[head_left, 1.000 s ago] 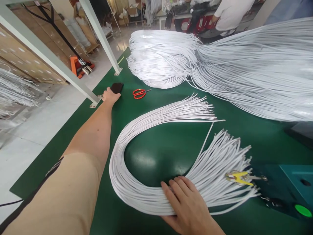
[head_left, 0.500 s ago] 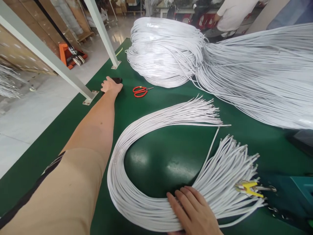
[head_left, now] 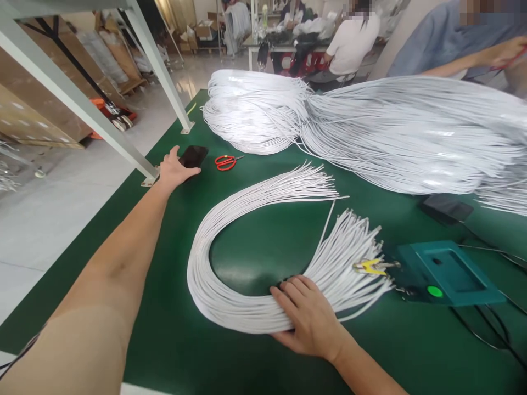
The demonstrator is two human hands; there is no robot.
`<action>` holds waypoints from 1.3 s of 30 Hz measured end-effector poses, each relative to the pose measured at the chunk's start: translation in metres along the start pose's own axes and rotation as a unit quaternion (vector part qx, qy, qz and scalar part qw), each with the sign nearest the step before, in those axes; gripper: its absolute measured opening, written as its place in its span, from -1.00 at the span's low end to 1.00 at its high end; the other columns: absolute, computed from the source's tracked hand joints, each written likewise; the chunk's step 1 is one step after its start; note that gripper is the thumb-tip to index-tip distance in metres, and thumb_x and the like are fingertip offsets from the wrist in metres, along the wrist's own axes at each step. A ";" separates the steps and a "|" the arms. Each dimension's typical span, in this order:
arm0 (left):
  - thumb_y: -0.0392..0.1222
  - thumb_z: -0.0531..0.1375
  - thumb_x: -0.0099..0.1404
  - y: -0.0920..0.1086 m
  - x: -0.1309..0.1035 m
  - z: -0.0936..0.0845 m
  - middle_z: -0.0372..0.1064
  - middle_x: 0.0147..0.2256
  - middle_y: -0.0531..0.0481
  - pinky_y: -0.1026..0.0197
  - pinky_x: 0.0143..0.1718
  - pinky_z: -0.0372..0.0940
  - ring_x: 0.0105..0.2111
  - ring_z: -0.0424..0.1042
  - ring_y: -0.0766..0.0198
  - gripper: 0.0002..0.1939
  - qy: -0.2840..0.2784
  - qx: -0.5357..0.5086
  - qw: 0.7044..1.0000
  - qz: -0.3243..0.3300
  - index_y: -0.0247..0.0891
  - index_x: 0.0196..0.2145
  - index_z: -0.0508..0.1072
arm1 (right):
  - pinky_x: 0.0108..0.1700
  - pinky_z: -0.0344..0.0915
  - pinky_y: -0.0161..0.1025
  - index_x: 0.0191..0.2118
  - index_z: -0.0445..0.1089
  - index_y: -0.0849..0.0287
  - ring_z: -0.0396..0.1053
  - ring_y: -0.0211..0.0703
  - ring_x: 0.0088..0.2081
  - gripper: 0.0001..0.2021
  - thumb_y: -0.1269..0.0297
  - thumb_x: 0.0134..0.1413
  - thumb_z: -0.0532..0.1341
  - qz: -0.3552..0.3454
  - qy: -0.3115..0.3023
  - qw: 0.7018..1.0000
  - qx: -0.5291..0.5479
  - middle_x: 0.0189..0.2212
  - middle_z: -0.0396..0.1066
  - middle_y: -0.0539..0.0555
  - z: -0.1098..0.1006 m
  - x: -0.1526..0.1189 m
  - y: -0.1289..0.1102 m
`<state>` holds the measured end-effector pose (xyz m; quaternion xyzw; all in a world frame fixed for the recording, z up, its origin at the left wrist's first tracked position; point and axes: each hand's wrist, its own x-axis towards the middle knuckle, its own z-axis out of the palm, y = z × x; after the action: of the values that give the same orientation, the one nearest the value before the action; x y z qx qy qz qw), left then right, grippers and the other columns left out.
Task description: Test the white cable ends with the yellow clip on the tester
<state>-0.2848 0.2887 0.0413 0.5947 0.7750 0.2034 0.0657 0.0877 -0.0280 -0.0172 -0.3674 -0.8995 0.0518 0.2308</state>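
My left hand (head_left: 177,171) is stretched out to the far left of the green table, thumb and fingers spread at the near edge of a black phone (head_left: 195,156) lying flat. Whether it touches the phone is hard to tell. My right hand (head_left: 310,317) is wrapped over a curved bundle of white cables (head_left: 201,274), fingers on the inner side and thumb at the outer edge. Both ends of the bundle fan out toward the right. A yellow clip (head_left: 373,267) sits at the lower fanned end, beside a teal device (head_left: 465,274) with a green button.
Red-handled scissors (head_left: 225,162) lie right of the phone. A big heap of white cables (head_left: 255,112) spans the table's back. Metal posts (head_left: 158,66) stand at the left edge. A black box (head_left: 444,208) and cords lie at right. Other people sit beyond the table.
The view has shifted, showing more of the teal device and a person at back right. My left hand has uncovered more of the phone. My right hand stays on the bundle.
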 end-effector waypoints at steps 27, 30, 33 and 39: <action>0.26 -0.10 0.42 0.133 -0.256 0.005 0.49 0.00 -0.22 -0.01 0.15 0.29 0.09 0.43 -0.01 -0.35 -0.256 -0.725 0.635 -0.072 -0.28 0.05 0.49 | -0.24 0.54 -0.10 0.01 0.43 0.10 0.49 -0.12 -0.21 -0.48 0.03 -0.07 0.44 0.280 0.194 0.554 0.760 -0.10 0.51 0.08 0.002 0.078 0.024; 0.21 -0.21 0.47 0.129 -0.244 0.005 0.52 -0.04 -0.26 -0.04 0.16 0.29 0.02 0.50 0.02 -0.31 -0.340 -0.741 0.569 -0.105 -0.30 0.15 0.43 | -0.27 0.55 -0.09 0.01 0.42 0.11 0.50 -0.11 -0.24 -0.47 0.03 -0.09 0.45 0.283 0.165 0.565 0.758 -0.13 0.53 0.08 0.001 0.079 0.026; 0.21 -0.25 0.46 0.126 -0.244 0.007 0.51 -0.05 -0.34 -0.06 0.18 0.26 0.01 0.51 0.00 -0.25 -0.391 -0.759 0.513 -0.092 -0.41 0.22 0.35 | -0.26 0.55 -0.07 0.02 0.42 0.12 0.50 -0.11 -0.24 -0.49 0.03 -0.04 0.43 0.282 0.142 0.579 0.752 -0.13 0.52 0.10 0.002 0.078 0.026; 0.20 -0.22 0.47 0.116 -0.251 0.007 0.49 -0.03 -0.36 -0.08 0.18 0.26 0.01 0.51 -0.02 -0.25 -0.392 -0.783 0.474 -0.097 -0.46 0.24 0.32 | -0.24 0.48 -0.09 -0.16 0.45 0.16 0.43 -0.14 -0.28 -0.62 0.02 -0.04 0.40 0.288 0.144 0.626 0.711 -0.26 0.47 0.07 0.006 0.075 0.022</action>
<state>-0.1075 0.0763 0.0455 0.2352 0.2395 0.4634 0.8201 0.0529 0.0395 0.0001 -0.3321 -0.3868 0.6850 0.5204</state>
